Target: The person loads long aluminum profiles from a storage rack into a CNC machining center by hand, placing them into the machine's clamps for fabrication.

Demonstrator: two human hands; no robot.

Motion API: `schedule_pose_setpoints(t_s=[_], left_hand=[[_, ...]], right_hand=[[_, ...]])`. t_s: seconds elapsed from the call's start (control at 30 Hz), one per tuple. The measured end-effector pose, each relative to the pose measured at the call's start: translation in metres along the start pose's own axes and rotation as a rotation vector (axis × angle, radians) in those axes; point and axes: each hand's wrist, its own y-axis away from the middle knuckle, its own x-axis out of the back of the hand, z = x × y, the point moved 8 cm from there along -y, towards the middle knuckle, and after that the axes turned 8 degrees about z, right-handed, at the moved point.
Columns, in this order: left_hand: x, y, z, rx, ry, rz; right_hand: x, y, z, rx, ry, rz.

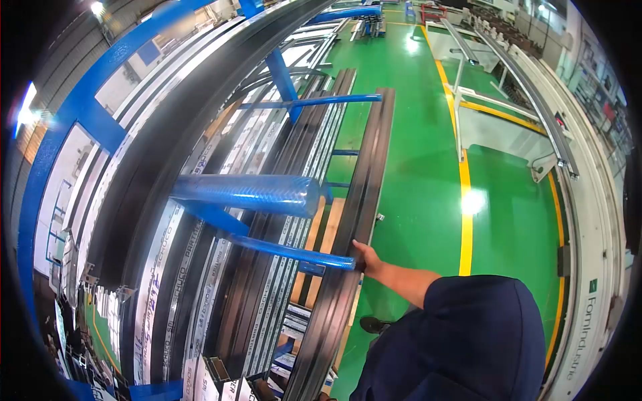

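1. Dark grey metal profiles (366, 187), long and slim, lie in a bundle across the outer tip of the thin blue steel rack arm (287, 252). They run far past that arm in both directions.
2. The left hand (366, 258) is clenched on the bundle's outer edge, right at the tip of the rack arm, at the end of a bare forearm and navy sleeve. The right hand is out of view, so I cannot tell its state.
3. Inward from the arm's tip lie more dark profiles. White foil-wrapped printed profiles (157, 267) lie near the arm's root. A thicker blue arm sleeved in clear hose (247, 194) juts out just above it.
4. Outward from the arm's tip is the green painted floor (414, 200) with a yellow line (466, 227). A black shoe (374, 325) stands below the tip.
5. As a judgement, a single grip at one support gives little control over pieces this long.
   - The fingers should wrap the whole edge firmly.
   - The bundle should be kept level, because the far ends would likely sag and swing.
   - Fingers should stay out of the gap between bundle and arm tip, which looks like a pinch point.
   - The hose-sleeved arm overhead leaves little headroom.
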Motion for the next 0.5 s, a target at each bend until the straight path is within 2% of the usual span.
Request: schedule_pose_setpoints(t_s=[0.17,0.27,0.33,0.43,0.5], left_hand=[[0.005,0.026,-0.018,0.022,-0.012,-0.013],[0.015,0.055,-0.033,0.023,-0.001,-0.027],[0.029,0.082,-0.044,0.017,0.016,-0.034],[0.058,0.135,-0.067,-0.002,0.074,-0.05],[0.082,0.184,-0.085,-0.029,0.13,-0.064]], right_hand=[[0.09,0.004,-0.033,0.008,-0.092,0.065],[0.143,0.021,-0.076,0.067,-0.114,0.119],[0.18,0.031,-0.103,0.052,-0.124,0.169],[0.218,0.039,-0.146,0.011,-0.181,0.086],[0.245,0.04,-0.181,0.047,-0.201,0.121]])
